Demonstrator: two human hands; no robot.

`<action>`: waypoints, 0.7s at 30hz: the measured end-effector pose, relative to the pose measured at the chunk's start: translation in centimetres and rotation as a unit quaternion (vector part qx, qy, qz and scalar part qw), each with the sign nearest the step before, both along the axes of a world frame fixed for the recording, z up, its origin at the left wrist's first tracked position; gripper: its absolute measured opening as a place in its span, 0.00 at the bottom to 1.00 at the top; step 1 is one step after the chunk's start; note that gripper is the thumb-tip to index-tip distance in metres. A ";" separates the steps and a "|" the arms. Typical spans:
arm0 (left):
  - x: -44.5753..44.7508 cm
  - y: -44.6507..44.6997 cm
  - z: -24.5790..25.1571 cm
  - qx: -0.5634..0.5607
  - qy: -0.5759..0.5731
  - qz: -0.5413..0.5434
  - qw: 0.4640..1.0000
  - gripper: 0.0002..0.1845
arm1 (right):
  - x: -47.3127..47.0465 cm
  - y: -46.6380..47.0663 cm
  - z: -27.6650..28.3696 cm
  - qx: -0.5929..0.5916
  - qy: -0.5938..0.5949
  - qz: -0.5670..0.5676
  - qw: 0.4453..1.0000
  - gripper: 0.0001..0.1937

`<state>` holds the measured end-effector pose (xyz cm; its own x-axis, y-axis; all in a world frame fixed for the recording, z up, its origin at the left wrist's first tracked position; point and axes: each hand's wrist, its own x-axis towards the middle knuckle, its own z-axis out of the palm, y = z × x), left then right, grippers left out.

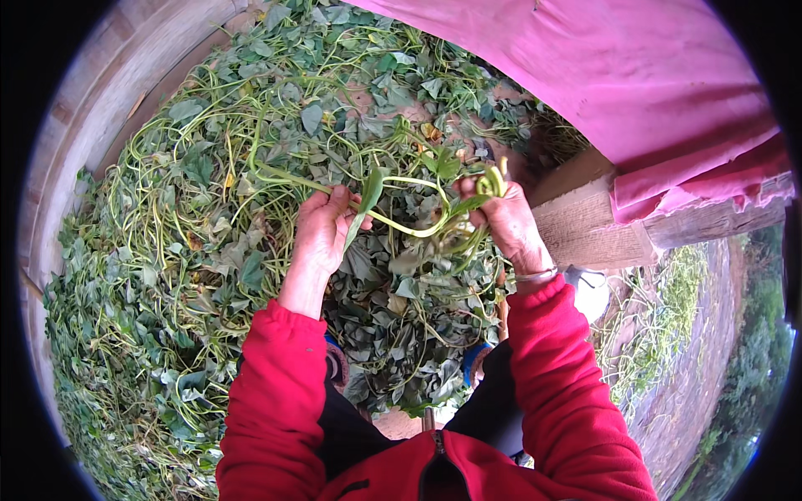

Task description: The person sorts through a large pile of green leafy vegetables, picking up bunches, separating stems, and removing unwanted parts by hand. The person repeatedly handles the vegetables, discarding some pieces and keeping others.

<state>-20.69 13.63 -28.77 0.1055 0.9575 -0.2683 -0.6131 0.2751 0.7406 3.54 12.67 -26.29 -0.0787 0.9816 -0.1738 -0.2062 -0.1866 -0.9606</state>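
Between thumb and fingers, my left hand (321, 228) pinches a long green vine stem (407, 228). One leaf (373, 191) stands up from the stem beside my fingertips. The stem loops across to my right hand (504, 216), which is closed around a small bunch of cut stems (493, 181) with their ends curled over the knuckles. More stems and leaves from that bunch dangle below the right palm, partly blurred. Under both hands lies a wide heap of leafy vines (250, 188), some leaves limp or yellowed.
A pink cloth (564, 56) hangs at the upper right over a wooden beam (589, 219). Pale stems (664, 319) lie on the ground beyond it. A wall (135, 75) curves along the left. My shoes (477, 363) stand at the heap's near side.
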 end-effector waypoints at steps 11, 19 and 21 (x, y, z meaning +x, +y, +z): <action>-0.2 0.1 0.2 0.017 0.020 0.027 0.999 0.12 | -0.4 -0.8 0.6 0.036 -0.054 0.170 0.983 0.09; -0.1 0.2 0.5 0.116 0.057 0.035 0.991 0.10 | -1.1 -1.1 1.3 0.068 -0.250 0.211 0.943 0.05; -0.2 0.2 0.6 0.132 0.074 0.023 0.988 0.10 | -0.9 -1.1 0.7 0.002 -0.251 0.211 0.945 0.05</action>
<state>-20.84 13.80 -28.19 0.0384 0.9991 -0.0177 -0.4993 0.0345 0.8658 2.65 11.60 -25.56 -0.3723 0.8818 -0.2895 0.3674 -0.1464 -0.9185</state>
